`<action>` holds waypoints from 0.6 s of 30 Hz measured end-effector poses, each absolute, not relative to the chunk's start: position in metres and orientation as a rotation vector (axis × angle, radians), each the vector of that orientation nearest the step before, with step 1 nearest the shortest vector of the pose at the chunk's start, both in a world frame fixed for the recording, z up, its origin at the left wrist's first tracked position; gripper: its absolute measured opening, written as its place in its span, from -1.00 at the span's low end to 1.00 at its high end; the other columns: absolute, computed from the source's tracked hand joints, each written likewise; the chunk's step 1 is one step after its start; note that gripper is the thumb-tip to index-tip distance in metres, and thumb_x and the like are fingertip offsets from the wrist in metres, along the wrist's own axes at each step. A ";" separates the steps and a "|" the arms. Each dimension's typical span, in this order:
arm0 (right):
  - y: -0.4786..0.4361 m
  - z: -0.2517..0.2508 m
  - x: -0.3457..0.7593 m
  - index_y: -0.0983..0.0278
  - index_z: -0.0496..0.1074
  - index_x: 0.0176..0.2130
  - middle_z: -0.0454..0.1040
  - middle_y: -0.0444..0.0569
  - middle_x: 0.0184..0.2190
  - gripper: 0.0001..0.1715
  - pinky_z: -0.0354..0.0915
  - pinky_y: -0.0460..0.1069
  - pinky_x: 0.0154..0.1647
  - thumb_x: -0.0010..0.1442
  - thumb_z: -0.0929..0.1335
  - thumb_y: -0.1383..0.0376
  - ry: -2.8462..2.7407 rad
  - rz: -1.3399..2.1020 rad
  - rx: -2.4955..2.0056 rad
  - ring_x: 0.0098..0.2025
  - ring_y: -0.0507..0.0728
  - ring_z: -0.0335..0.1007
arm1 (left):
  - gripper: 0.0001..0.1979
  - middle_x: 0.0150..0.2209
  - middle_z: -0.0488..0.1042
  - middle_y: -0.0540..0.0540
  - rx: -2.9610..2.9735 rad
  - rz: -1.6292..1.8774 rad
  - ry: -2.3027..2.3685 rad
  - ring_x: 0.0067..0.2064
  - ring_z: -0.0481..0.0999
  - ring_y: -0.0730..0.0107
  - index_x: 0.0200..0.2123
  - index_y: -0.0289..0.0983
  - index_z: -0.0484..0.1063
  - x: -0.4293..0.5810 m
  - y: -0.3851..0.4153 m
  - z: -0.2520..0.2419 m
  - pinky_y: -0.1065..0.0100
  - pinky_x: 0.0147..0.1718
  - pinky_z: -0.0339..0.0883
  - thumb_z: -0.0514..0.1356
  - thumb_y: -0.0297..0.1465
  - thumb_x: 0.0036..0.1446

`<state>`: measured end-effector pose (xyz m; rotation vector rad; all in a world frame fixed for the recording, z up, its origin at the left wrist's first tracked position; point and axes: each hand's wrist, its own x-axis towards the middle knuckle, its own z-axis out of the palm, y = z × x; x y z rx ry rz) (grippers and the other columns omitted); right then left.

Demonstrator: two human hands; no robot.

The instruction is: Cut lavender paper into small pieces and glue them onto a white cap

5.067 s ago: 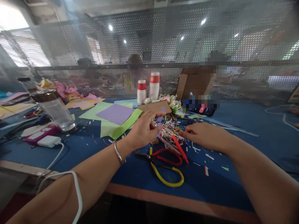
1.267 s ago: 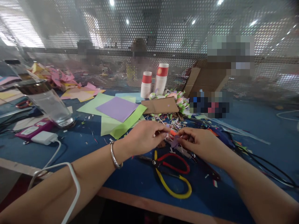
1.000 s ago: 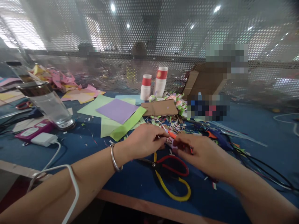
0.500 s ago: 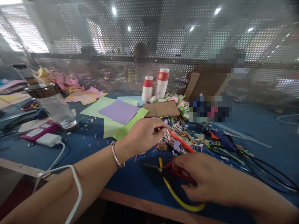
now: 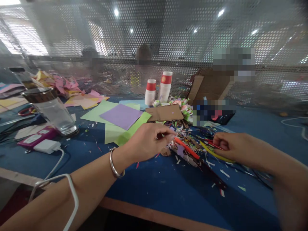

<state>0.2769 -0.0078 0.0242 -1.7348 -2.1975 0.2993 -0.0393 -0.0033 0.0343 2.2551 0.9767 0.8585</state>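
Silver gleams nearest, a bracelet (image 5: pixel 115 165) on the left wrist, to the left of the orange stick (image 5: pixel 187 148) and closer to the wearer, with a white cable (image 5: pixel 75 200) looped across the forearm behind it. On the near right side of the orange stick, a slim dark tool (image 5: pixel 213 175) lies slanting over the blue tabletop (image 5: pixel 154 189), small paper bits around it. Just left of the stick's lower half is a purple paper scrap (image 5: pixel 180 150). At the stick's upper left end is the left hand (image 5: pixel 149 141), palm down, thumb and fingertips drawn close together right beside that end; whether anything thin is caught between them I cannot tell. To the right of the stick, the right hand (image 5: pixel 233 147) has its fingers curled around the handles of the scissors (image 5: pixel 213 153), which reach from the fingertips back towards the stick, the yellow handle running out below the hand; their blades are lost among the litter. Beyond the orange stick spreads a heap of shredded paper (image 5: pixel 184 131), and past that a flat cardboard strip (image 5: pixel 165 113). Farther left of the stick lie a purple sheet (image 5: pixel 121 116) and green sheets. Farther still beyond it stand two stacks of paper cups (image 5: pixel 165 88), then a perforated screen (image 5: pixel 168 41).
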 end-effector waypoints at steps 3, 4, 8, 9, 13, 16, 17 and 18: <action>-0.004 0.018 0.274 0.18 0.38 -0.46 0.49 0.00 -0.54 -0.87 0.08 0.07 -0.49 0.08 0.39 0.22 -2.351 0.244 -1.986 -0.55 0.14 0.32 | -0.72 -0.24 0.66 -0.10 2.302 0.761 0.905 -0.29 0.58 0.36 -0.08 -0.23 0.62 -0.030 -0.017 0.030 0.33 -0.33 0.37 0.17 -0.31 0.26; -0.004 0.017 0.272 0.18 0.38 -0.44 0.50 0.00 -0.52 -0.86 0.08 0.07 -0.48 0.09 0.39 0.20 -2.385 0.233 -2.014 -0.52 0.16 0.34 | -0.71 -0.28 0.66 -0.08 2.307 0.716 0.878 -0.32 0.58 0.35 -0.05 -0.22 0.61 -0.027 -0.021 0.027 0.33 -0.34 0.37 0.16 -0.30 0.26; -0.005 0.016 0.266 0.19 0.40 -0.40 0.49 -0.04 -0.52 -0.80 0.07 0.04 -0.47 0.12 0.37 0.12 -2.427 0.194 -2.057 -0.49 0.17 0.38 | -0.62 -0.18 0.66 -0.15 2.342 0.520 0.818 -0.31 0.59 0.31 0.09 -0.27 0.53 -0.020 -0.032 0.019 0.32 -0.35 0.40 0.18 -0.30 0.24; -0.006 0.017 0.265 0.19 0.41 -0.38 0.50 -0.04 -0.51 -0.78 0.08 0.04 -0.47 0.14 0.37 0.10 -2.418 0.196 -2.056 -0.49 0.17 0.39 | -0.57 -0.16 0.66 -0.17 2.358 0.465 0.798 -0.31 0.59 0.29 0.14 -0.29 0.49 -0.019 -0.033 0.018 0.31 -0.33 0.41 0.19 -0.31 0.24; -0.008 0.020 0.259 0.21 0.46 -0.24 0.54 -0.03 -0.48 -0.70 0.14 0.05 -0.47 0.19 0.34 0.04 -2.304 0.220 -1.979 -0.50 0.17 0.42 | -0.45 -0.20 0.66 -0.15 2.449 0.291 0.818 -0.27 0.61 0.22 0.28 -0.26 0.33 -0.025 -0.030 0.020 0.27 -0.28 0.42 0.18 -0.36 0.23; -0.010 0.023 0.247 0.21 0.47 -0.21 0.54 -0.03 -0.47 -0.68 0.23 0.05 -0.43 0.21 0.35 0.03 -2.271 0.321 -1.833 -0.49 0.15 0.43 | -0.54 -0.24 0.65 -0.17 2.555 0.316 1.006 -0.28 0.62 0.17 0.23 -0.21 0.38 -0.032 -0.022 0.021 0.27 -0.35 0.39 0.07 -0.42 0.27; -0.012 0.024 0.242 0.20 0.48 -0.21 0.54 -0.04 -0.46 -0.68 0.25 0.05 -0.40 0.23 0.34 0.02 -2.289 0.372 -1.791 -0.47 0.15 0.43 | -0.58 -0.24 0.64 -0.18 2.590 0.346 1.069 -0.27 0.62 0.16 0.16 -0.22 0.43 -0.034 -0.018 0.020 0.26 -0.34 0.40 0.04 -0.44 0.28; -0.013 0.024 0.238 0.20 0.48 -0.22 0.53 -0.04 -0.46 -0.67 0.25 0.05 -0.40 0.25 0.32 0.01 -2.315 0.412 -1.763 -0.47 0.14 0.43 | -0.64 -0.26 0.63 -0.19 2.618 0.380 1.100 -0.26 0.61 0.16 0.07 -0.23 0.49 -0.036 -0.014 0.020 0.25 -0.31 0.40 0.04 -0.45 0.27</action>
